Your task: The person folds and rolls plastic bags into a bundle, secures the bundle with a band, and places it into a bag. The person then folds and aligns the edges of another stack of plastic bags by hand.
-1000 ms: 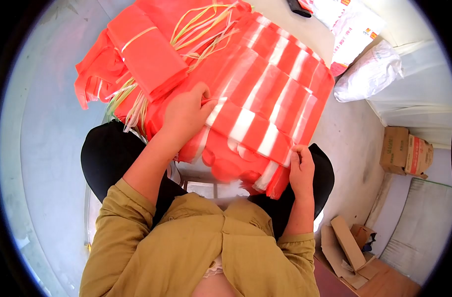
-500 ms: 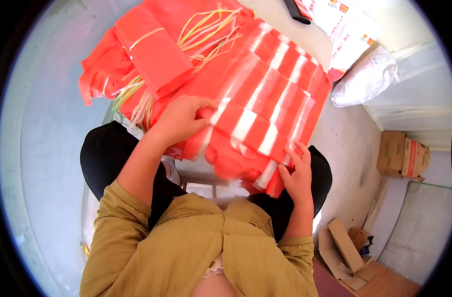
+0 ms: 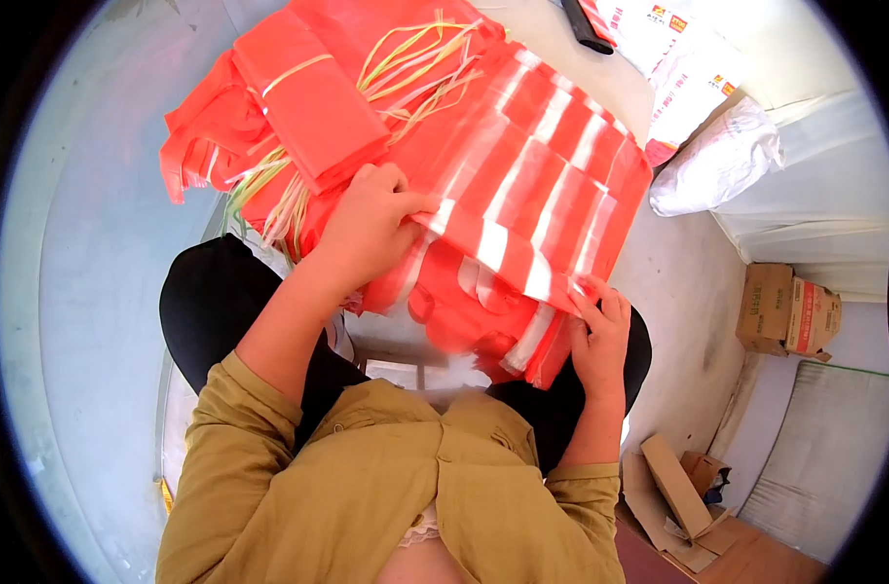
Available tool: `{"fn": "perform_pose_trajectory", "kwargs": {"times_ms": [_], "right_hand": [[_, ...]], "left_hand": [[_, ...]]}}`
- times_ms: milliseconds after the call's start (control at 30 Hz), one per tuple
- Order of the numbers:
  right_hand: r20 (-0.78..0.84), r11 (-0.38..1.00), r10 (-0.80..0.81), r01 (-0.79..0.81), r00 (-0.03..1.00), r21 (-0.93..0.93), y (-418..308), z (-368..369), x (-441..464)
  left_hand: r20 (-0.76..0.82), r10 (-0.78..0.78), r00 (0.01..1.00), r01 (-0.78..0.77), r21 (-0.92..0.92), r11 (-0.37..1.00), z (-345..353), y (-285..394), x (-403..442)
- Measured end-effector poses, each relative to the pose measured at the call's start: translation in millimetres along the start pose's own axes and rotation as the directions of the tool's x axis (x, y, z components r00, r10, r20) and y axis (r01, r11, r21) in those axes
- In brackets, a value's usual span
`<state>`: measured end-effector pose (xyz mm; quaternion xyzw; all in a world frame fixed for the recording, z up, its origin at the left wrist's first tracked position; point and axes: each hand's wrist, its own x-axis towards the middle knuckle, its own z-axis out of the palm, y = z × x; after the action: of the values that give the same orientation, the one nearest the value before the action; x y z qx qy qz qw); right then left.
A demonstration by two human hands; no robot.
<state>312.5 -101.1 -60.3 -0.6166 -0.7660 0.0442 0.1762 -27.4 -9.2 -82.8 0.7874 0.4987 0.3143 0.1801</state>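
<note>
A wide stack of red-and-white striped plastic bags (image 3: 547, 185) lies in front of my knees, its top layers overlapping in rows. My left hand (image 3: 371, 229) pinches the near edge of the top bag at its left end, thumb over the plastic. At the right end of that edge, my right hand (image 3: 600, 336) has thumb and fingers closed on the same bag. Between them the edge is raised a little. Below it, looser red bag ends (image 3: 474, 311) hang toward my lap.
A folded red bundle with a pale band (image 3: 313, 107) rests on the stack's far left, beside yellowish-white plastic strips (image 3: 420, 68). White printed sacks (image 3: 693, 97) and a white bag (image 3: 722, 156) lie at upper right. Cardboard boxes (image 3: 785, 311) and flattened cardboard (image 3: 678, 487) are on the right.
My left hand has shifted slightly up and right, closing on the bag's edge. My right hand has moved up and right and now pinches the other end; the edge has lifted.
</note>
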Motion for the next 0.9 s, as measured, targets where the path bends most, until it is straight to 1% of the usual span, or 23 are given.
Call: {"fn": "perform_pose_trajectory", "kwargs": {"times_ms": [67, 133, 167, 200, 233, 267, 300, 367, 400, 500, 600, 700, 800, 900], "right_hand": [[0.003, 0.988, 0.005, -0.006, 1.0, 0.152, 18.4, 2.6, -4.8], [0.004, 0.956, 0.025, -0.025, 1.0, 0.293, 23.6, -2.5, -6.3], [0.069, 0.865, 0.17, -0.182, 0.983, 0.467, 24.5, -5.2, -6.8], [0.159, 0.719, 0.296, -0.329, 0.942, 0.612, 26.1, -7.6, -7.8], [0.27, 0.527, 0.395, -0.457, 0.878, 0.716, 29.1, -9.8, -8.7], [0.297, 0.483, 0.42, -0.488, 0.857, 0.727, 37.4, -8.0, -9.6], [0.292, 0.438, 0.456, -0.497, 0.841, 0.749, 46.4, -0.8, -9.7], [0.286, 0.345, 0.522, -0.506, 0.804, 0.791, 60.5, 15.7, -4.9], [0.311, 0.34, 0.556, -0.552, 0.771, 0.761, 59.8, 18.8, 0.5], [0.238, 0.215, 0.569, -0.422, 0.787, 0.881, 44.9, 32.5, 14.6], [0.25, 0.217, 0.536, -0.418, 0.806, 0.882, 27.0, 25.2, 21.2], [0.217, 0.247, 0.49, -0.374, 0.844, 0.894, 41.6, 38.7, 12.8], [0.323, 0.276, 0.446, -0.472, 0.835, 0.838, 59.0, 43.7, 5.0], [0.319, 0.245, 0.499, -0.484, 0.806, 0.84, 56.1, 47.5, 7.4]], "left_hand": [[-0.106, 0.113, 0.988, -0.117, -0.028, 0.993, -0.6, -4.1, 1.1], [-0.083, 0.064, 0.994, -0.085, -0.276, 0.957, -1.2, -9.2, 0.0], [0.016, -0.02, 1.0, 0.026, -0.49, 0.871, -1.4, -11.9, -1.4], [0.132, -0.079, 0.988, 0.148, -0.666, 0.731, -1.8, -12.4, -1.9], [0.201, -0.129, 0.971, 0.232, -0.662, 0.713, -2.3, -11.6, -1.7], [0.27, -0.176, 0.947, 0.314, -0.651, 0.691, -4.0, -9.7, -0.9], [0.337, -0.221, 0.915, 0.395, -0.635, 0.664, -4.6, -8.4, -0.4], [0.259, -0.272, 0.927, 0.375, -0.586, 0.719, 1.7, -2.3, 2.7], [0.219, -0.296, 0.93, 0.369, -0.557, 0.744, 5.3, 1.2, 5.3], [0.166, -0.447, 0.879, 0.468, -0.478, 0.744, 13.1, 7.0, 13.2], [0.085, -0.468, 0.88, 0.443, -0.507, 0.739, 30.7, -3.6, 14.5], [0.069, -0.502, 0.862, 0.475, -0.455, 0.753, 35.7, -6.2, 17.5], [0.068, -0.504, 0.861, 0.48, -0.432, 0.763, 39.1, -10.1, 16.9], [0.031, -0.536, 0.844, 0.501, -0.402, 0.766, 39.2, -10.4, 15.5]]}}
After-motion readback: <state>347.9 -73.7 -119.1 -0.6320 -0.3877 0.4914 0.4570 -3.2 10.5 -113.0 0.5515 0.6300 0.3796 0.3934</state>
